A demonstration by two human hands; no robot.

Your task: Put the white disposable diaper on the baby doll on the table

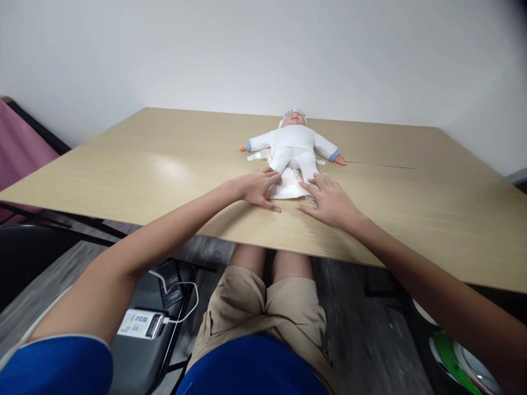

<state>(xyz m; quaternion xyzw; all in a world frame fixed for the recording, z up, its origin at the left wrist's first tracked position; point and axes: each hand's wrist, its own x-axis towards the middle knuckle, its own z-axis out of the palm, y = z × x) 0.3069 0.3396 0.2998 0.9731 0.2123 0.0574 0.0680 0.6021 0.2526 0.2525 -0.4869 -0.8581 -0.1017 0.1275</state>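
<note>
A baby doll point(293, 140) in a white suit with blue cuffs and a printed white cap lies on its back on the wooden table point(197, 159), head toward the wall and arms spread. Under its hips and between its legs is an unfolded white diaper point(289, 185), its tabs showing at both sides. My left hand point(258, 189) rests over the end of one leg, thumb stretched apart from the fingers. Across the other leg's lower end lies my right hand point(329, 200), fingers spread, touching the diaper's edge. Both hands hide the doll's feet.
The table's front edge runs just above my knees. On a black chair point(142, 362) to the left lie a white power bank point(140, 323) with a cable and a dark phone-like device point(171, 285). Green and white round items point(447, 356) are at lower right. A white wall stands behind.
</note>
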